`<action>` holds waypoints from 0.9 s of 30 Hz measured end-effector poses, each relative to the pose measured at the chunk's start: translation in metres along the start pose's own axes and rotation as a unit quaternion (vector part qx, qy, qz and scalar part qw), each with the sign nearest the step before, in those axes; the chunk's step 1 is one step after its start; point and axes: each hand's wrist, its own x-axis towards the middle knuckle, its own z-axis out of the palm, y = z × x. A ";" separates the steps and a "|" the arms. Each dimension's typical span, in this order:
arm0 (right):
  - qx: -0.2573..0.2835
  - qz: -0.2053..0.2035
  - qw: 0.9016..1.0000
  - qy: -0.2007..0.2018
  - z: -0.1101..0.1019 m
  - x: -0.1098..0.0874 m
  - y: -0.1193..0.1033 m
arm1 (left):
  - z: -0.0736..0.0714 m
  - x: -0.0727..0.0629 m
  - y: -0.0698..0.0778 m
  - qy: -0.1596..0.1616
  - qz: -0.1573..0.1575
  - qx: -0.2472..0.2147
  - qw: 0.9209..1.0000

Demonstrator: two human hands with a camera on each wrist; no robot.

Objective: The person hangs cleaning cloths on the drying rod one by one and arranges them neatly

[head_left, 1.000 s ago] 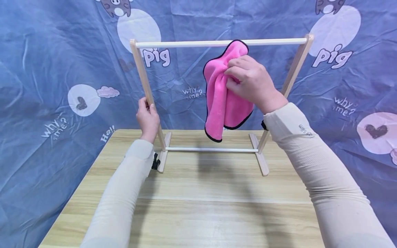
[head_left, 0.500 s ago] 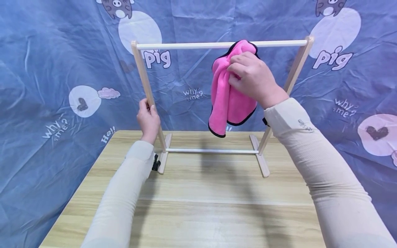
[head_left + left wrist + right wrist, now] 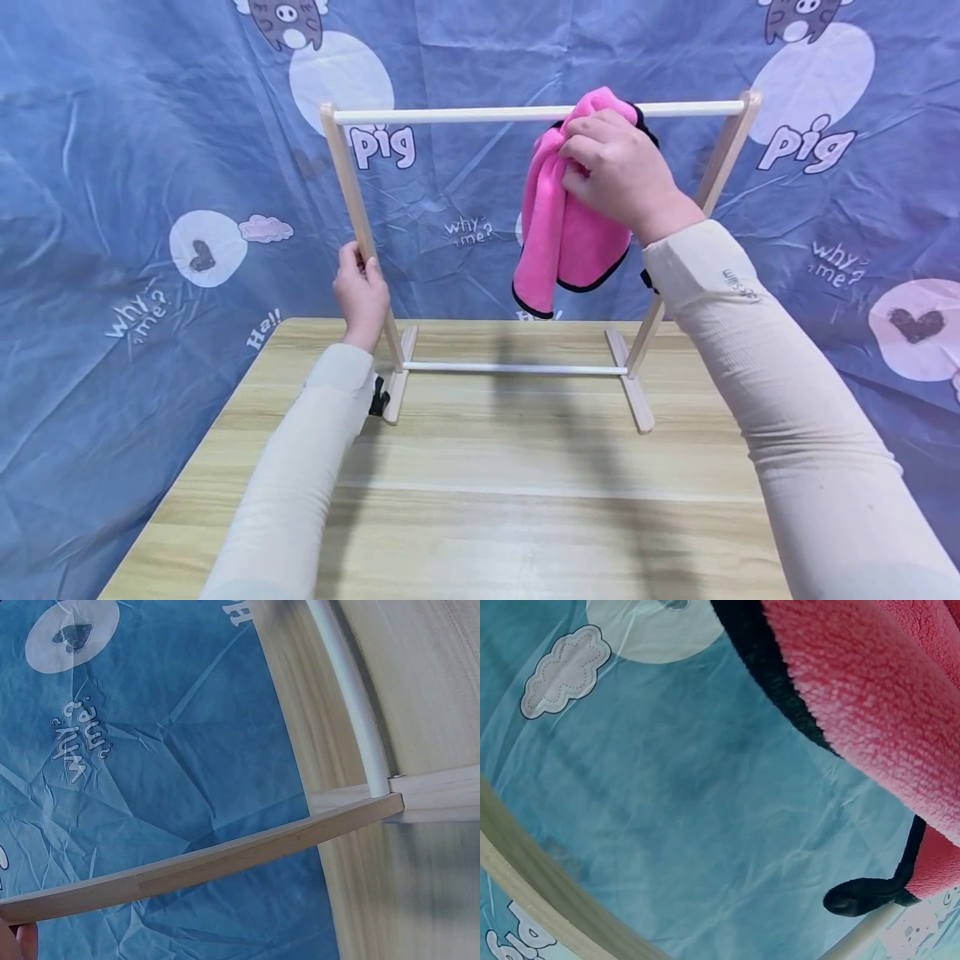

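Observation:
A pink plush towel (image 3: 542,242) with black edging is bunched in my right hand (image 3: 618,171), which pinches its folds. The towel's upper part overlaps the white top rail (image 3: 465,114) of a wooden rack, and its lower folds hang below. In the right wrist view the pink pile (image 3: 885,697) fills the upper right, and a black-edged corner (image 3: 862,896) lies by the rail. My left hand (image 3: 362,292) grips the rack's left post (image 3: 348,192) at mid-height. The left wrist view shows that post (image 3: 210,862) with a bit of my fingers (image 3: 26,941) at its end.
The rack's feet (image 3: 630,392) stand on a wood-grain table (image 3: 480,533), joined by a thin lower bar (image 3: 517,368). Its right post (image 3: 723,162) rises behind my right forearm. A blue printed cloth backdrop (image 3: 465,50) hangs behind the table.
My right hand and the towel have moved slightly right and up along the rail, and more black edging shows at the towel's upper right. My left hand keeps its hold on the post.

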 end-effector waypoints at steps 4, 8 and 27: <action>0.005 0.005 1.000 -0.005 -0.002 0.002 0.004 | 0.000 -0.001 -0.001 0.000 0.004 0.000 1.000; 0.009 0.018 1.000 -0.011 -0.004 0.004 0.005 | -0.001 -0.001 0.000 0.003 0.009 0.003 1.000; 0.039 0.154 0.986 -0.057 -0.024 0.022 0.011 | -0.002 0.003 0.002 -0.037 0.003 0.014 0.999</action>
